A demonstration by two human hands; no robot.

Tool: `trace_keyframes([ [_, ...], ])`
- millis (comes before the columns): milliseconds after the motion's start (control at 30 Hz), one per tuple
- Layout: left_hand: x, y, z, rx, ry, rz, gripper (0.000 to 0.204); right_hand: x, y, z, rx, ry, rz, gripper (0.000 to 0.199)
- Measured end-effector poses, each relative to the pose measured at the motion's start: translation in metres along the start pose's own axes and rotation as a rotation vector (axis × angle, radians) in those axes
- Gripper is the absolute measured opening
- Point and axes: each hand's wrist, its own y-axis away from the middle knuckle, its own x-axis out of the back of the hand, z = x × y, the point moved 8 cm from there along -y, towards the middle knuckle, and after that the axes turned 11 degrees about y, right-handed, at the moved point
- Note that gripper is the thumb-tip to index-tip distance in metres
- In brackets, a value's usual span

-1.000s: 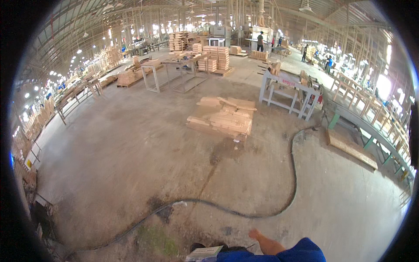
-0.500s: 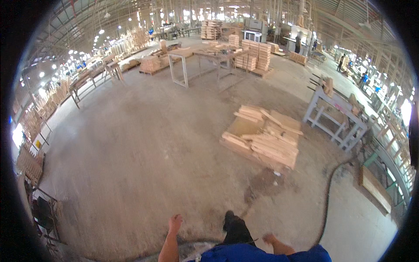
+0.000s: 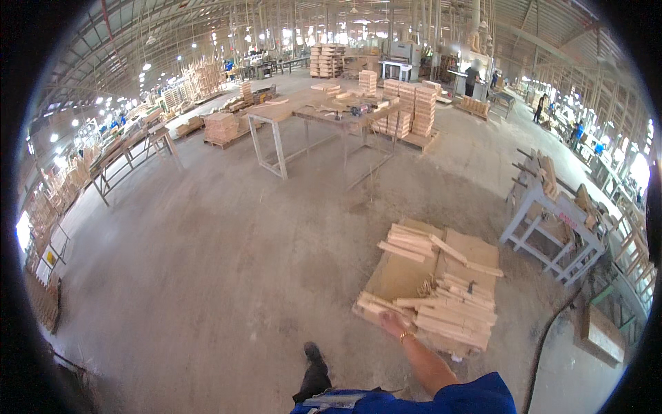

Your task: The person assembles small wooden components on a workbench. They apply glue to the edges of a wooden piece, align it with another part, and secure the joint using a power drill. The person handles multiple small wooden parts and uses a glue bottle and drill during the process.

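We'd call this a walking step: right hand (image 3: 394, 324) forward — grip, we can't tell — left hand out of view, dark shoe (image 3: 314, 353) ahead. Wood strips (image 3: 455, 328) lie low behind that hand, contact unclear; lifting any would call for stooping. Metal-framed table (image 3: 358, 123) farther off.

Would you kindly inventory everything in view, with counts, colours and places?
Loose wood pieces: many, pale brown, floor, right of centre
Flat sheets: at least one, tan, beneath them
Worktables: several, brownish, centre and left
Workbench: one, grey, right
Hose: one, dark, floor, lower right
Wood stacks: several, light brown, background
People: several, dark or blue clothing, background
Own shoe: one, black, lower centre
Own sleeve: one, blue, lower right
Right hand's fingers: count blurred, bare, near wood's lower-left edge
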Motion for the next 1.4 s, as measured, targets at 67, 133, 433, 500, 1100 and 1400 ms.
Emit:
trace_keyframes([
  [67,0.046,-0.029,0.026,0.074,-0.011,0.043,0.028,0.019,-0.100,-0.083,0.176,-0.191,0.089,0.023],
  [133,0.103,-0.085,0.105,0.018,-0.146,0.068,0.028,0.039,-0.158,-0.077,0.115,-0.498,0.122,0.023],
  [433,0.302,-0.295,0.682,-0.716,0.238,0.296,0.032,-0.030,-0.211,0.069,-0.346,0.402,-0.515,0.027],
  [500,0.306,-0.310,0.807,-0.758,0.196,0.126,0.045,-0.013,-0.243,0.090,-0.429,0.424,-0.578,0.027],
  [1100,0.297,-0.557,1.132,0.043,0.828,-0.168,0.026,0.495,-1.129,-0.114,0.131,-0.105,0.417,0.028],
  [1400,0.337,-0.620,1.447,-0.376,0.985,0.011,0.031,0.685,-1.456,-0.174,0.217,-0.082,0.303,0.033],
])
